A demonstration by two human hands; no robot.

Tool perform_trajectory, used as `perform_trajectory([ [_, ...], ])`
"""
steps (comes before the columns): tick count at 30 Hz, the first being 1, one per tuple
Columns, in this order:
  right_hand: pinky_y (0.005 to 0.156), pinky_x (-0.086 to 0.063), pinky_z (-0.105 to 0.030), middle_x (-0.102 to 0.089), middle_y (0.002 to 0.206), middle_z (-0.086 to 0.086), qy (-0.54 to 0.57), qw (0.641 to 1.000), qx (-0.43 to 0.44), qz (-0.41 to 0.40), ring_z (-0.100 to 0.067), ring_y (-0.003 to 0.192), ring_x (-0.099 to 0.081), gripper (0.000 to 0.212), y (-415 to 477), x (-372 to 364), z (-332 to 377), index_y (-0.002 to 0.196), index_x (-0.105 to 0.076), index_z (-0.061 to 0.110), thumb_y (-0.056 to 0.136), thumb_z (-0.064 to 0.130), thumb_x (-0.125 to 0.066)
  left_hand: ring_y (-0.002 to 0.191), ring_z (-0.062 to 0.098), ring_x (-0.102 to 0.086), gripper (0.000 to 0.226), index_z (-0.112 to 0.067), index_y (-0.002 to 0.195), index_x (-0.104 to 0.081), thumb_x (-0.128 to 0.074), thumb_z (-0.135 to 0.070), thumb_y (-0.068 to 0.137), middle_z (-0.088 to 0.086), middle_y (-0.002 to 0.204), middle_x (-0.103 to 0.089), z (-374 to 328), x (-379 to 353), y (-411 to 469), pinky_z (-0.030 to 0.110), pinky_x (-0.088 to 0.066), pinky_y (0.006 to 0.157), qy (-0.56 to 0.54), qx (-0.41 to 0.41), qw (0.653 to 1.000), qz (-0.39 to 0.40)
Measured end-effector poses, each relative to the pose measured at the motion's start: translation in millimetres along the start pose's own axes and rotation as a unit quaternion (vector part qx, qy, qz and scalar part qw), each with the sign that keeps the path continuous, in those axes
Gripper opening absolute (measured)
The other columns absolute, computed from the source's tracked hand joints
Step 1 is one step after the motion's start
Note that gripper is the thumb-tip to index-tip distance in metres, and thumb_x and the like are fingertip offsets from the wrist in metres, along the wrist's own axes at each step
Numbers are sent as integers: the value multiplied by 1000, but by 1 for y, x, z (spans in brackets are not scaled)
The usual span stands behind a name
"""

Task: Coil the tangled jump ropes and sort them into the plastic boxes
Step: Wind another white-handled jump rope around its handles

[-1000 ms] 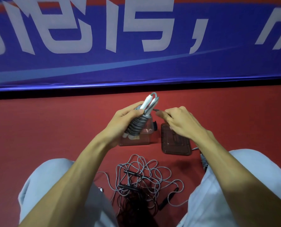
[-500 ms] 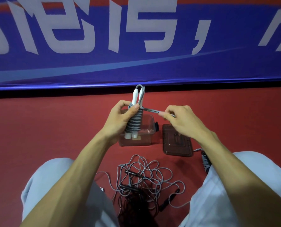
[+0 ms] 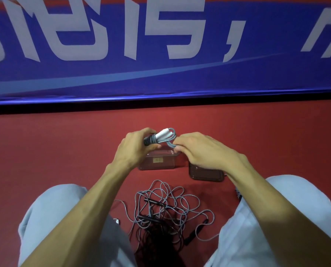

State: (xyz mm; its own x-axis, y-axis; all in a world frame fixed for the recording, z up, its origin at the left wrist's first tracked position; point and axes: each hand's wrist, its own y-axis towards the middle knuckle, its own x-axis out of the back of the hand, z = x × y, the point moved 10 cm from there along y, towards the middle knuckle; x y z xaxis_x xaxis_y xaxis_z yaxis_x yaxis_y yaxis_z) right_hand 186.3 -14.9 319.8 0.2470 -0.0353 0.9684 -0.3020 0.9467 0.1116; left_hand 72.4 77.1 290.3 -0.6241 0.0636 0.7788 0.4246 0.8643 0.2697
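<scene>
1. Head view, progress: one grey jump rope (image 3: pixel 152 140) was wound round its paired white handles (image 3: pixel 163 133) and held in the air just above the plastic box (image 3: pixel 160 165). The left hand (image 3: pixel 135 149) gripped the bundle, fingers curled round it. The right hand (image 3: pixel 203 151) had its fingers pinched on the last loop of cord at the handle tips, apparently securing the end. This coil looked nearly finished but was not yet boxed.
2. Head view, what remained: a tangled heap of ropes (image 3: pixel 160 205), grey and black, lay uncoiled on the red floor (image 3: pixel 64 151) between the person's knees. Most of the job appeared to lie ahead.
3. Head view, containers: the clear box stood open on the floor. Only a small label (image 3: pixel 158 160) showed through its wall and no rope was visible inside, though the hands hid part of the opening. Its dark lid (image 3: pixel 205 174) lay flat just beside it, to the right.
</scene>
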Motion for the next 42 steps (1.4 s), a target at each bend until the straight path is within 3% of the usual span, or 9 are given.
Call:
perform_trajectory([
  [9, 64, -46, -37, -58, 93, 3, -12, 996, 38, -80, -23, 86, -57, 11, 8, -6, 5, 100, -63, 19, 94, 15, -54, 88, 24, -49, 36, -20, 114, -63, -69, -42, 86, 2, 92, -52, -38, -63, -26, 40, -45, 77, 95, -170, 957, 215],
  [14, 70, -48, -38, -62, 80, -4, 111, 972, -19, -206, -23, 74, -58, 15, 11, 9, -21, 86, -68, 9, 89, 16, -55, 76, 17, -46, 54, -22, 116, -67, -68, -57, 74, 4, 78, -54, -55, -52, -29, 33, -38, 71, -19, -181, 965, 189],
  [17, 70, -44, -28, -65, 76, -7, 151, 956, -44, -246, -18, 70, -56, 12, 9, 18, -29, 83, -72, 6, 85, 9, -60, 58, 13, -36, 45, -31, 88, -69, -65, -72, 69, -4, 61, -45, -56, -46, -27, 32, -33, 57, -67, -144, 976, 148],
  [22, 74, -50, -28, -72, 79, 8, 178, 947, -137, -228, -10, 78, -65, 8, 2, 18, -62, 82, -76, 24, 84, 22, -68, 55, 7, -32, 8, -33, 88, -70, -73, -41, 84, -9, 57, -41, -56, -52, -27, 25, -29, 55, -150, -106, 966, 182],
  [28, 41, -30, -11, -59, 53, 12, 438, 850, -227, -185, 0, 41, -43, 14, -5, 4, -89, 81, -72, 13, 92, 13, -63, 77, 9, -59, 19, -23, 106, -70, -63, -13, 92, -4, 89, -68, -54, -45, -22, 28, -47, 75, -366, -10, 912, 184],
  [30, 37, -27, -16, -58, 60, 0, 515, 808, -223, -181, -5, 41, -37, 13, -6, 1, -88, 80, -68, 9, 91, 6, -61, 60, 19, -61, 17, -20, 104, -69, -56, -13, 95, -3, 76, -70, -53, -38, -21, 30, -44, 55, -408, 15, 898, 163],
  [34, 36, -33, -18, -59, 65, -16, 474, 824, -234, -203, -8, 39, -44, 10, -7, 5, -85, 77, -66, 8, 86, 10, -70, 41, 27, -53, 17, -20, 99, -67, -50, -21, 97, 8, 54, -62, -47, -41, -23, 26, -27, 36, -430, 56, 885, 171],
  [38, 41, -35, -20, -64, 57, -9, 377, 872, -217, -223, -11, 39, -45, 18, -6, 12, -80, 67, -66, 14, 82, 18, -75, 52, 29, -58, 20, -19, 105, -67, -49, -19, 95, 10, 64, -66, -40, -38, -21, 30, -36, 38, -462, 89, 870, 147],
  [42, 60, -45, -23, -69, 70, 1, 330, 906, -190, -184, -6, 59, -55, 9, 2, 10, -68, 87, -75, 18, 79, 21, -78, 65, 14, -64, 30, -24, 117, -64, -43, -16, 98, 0, 83, -68, -43, -36, -20, 27, -54, 55, -609, 148, 767, 137],
])
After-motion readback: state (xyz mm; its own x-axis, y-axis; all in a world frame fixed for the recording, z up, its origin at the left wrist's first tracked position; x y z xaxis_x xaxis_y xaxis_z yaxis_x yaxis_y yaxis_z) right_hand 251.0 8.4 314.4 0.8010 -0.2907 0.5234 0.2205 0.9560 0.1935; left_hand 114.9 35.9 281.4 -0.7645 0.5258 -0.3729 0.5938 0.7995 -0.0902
